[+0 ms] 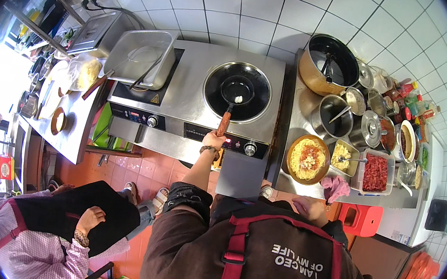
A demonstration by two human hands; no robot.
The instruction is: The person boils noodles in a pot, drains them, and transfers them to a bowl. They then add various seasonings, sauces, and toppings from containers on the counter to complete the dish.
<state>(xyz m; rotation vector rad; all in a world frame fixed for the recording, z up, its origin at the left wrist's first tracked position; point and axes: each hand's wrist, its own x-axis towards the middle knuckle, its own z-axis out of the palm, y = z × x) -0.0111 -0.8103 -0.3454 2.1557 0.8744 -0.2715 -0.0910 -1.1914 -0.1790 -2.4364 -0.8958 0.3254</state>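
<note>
My left hand (214, 139) grips the wooden handle (223, 124) of a black ladle or small pan (237, 89), whose bowl rests inside a black wok (259, 100) set in the induction cooker. A small white lump (239, 99) lies in its bowl. Near my body, at the front edge of the right counter, is my right hand (309, 208), its fingers loosely curled with nothing visible in them. Just above it a pink cloth (335, 188) hangs over the counter edge. Beside the cloth stands a brown bowl (289, 172) of noodles with reddish topping and pale bits.
A co-worker (41, 218) sits or stands at the lower left. A steel basin (113, 56) stands on the left burner. Tubs of red shredded food (376, 172) and chopped pale food (342, 156), a steel pot (317, 119) and a large pot (307, 68) crowd the right counter.
</note>
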